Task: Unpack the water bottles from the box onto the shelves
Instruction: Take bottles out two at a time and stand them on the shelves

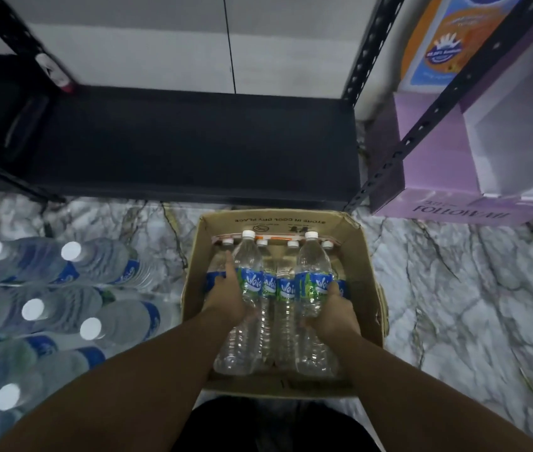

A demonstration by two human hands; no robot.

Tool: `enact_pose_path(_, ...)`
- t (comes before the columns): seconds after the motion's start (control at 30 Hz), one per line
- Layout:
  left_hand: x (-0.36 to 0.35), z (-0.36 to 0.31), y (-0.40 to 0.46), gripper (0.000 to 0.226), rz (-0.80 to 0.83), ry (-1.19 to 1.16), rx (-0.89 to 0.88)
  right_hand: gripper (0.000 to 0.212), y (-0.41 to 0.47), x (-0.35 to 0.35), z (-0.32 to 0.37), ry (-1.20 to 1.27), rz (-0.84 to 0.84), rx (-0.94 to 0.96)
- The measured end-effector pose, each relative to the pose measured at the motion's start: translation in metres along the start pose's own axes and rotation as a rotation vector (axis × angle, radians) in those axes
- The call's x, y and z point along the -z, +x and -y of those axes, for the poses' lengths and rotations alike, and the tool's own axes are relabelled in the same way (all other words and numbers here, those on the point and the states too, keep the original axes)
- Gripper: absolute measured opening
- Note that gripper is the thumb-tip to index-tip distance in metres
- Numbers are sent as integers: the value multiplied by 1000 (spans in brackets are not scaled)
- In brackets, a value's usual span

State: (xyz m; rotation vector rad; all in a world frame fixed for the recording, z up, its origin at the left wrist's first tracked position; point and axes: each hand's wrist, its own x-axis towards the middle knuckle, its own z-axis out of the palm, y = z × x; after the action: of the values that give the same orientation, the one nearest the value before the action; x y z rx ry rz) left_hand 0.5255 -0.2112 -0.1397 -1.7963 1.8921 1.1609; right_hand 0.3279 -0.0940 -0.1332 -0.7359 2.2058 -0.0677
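Two clear plastic water bottles lifted from the brown cardboard box (364, 256)

The left hand (229, 296) grips one blue-green-labelled bottle (248, 269), the right hand (332, 308) another (313, 272); the box flap reads "STORE IN COOL DRY PLACE", before the black metal shelf (193, 141).

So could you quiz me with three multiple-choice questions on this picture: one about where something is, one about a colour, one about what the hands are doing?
1. Where does the open brown cardboard box stand?
A. on the marble floor before the black metal shelf
B. on the shelf
C. on the purple carton

2. What colour are the caps of the clear plastic water bottles in the box?
A. red
B. white
C. black

3. What are the hands doing?
A. both hang idle
B. only one holds a bottle
C. each grips one bottle

Answers:
1 A: the box sits on the floor, in front of the shelf.
2 B: the caps show white.
3 C: the left hand and the right hand each grip a bottle.
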Motion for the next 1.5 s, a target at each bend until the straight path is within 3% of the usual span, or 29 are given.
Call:
enact_pose_path(0.07,3,2,9,159,32,-29,22,87,-2,-1,3,-4,-12,-2)
enact_pose_path(0.37,-18,14,10,143,-3,-143,91,85,-8,-10,4,195,-87,12)
enact_pose_path(0.5,-24,25,9,95,-86,-357,56,84,-9,-17,-2,206,-129,-5)
enact_pose_path(0.6,-24,27,5,61,-92,-352,57,92,-7,-17,-5,111,-125,-16)
enact_pose_path(0.7,-23,18,-3,89,-79,-332,76,105,-7,-19,-4,203,-104,-37)
enact_pose_path(0.87,-35,12,-5,104,20,-436,106,89,-5,-20,-11,378,-63,-87)
enact_pose_path(1.03,-40,2,-14,53,10,-477,157,47,-1,-20,-17,361,-24,-112)
enact_pose_path(1.1,-38,1,-19,56,-37,-524,168,45,-7,-19,-15,395,-50,-100)
enact_pose_path(1.23,-18,7,-37,55,-100,-637,102,70,-30,-10,-8,379,-140,47)
enact_pose_path(1.4,34,1,-81,51,-145,-757,-115,57,-79,29,9,417,-234,298)
enact_pose_path(1.5,79,-15,-111,66,-163,-813,-221,61,-110,59,24,496,-313,403)
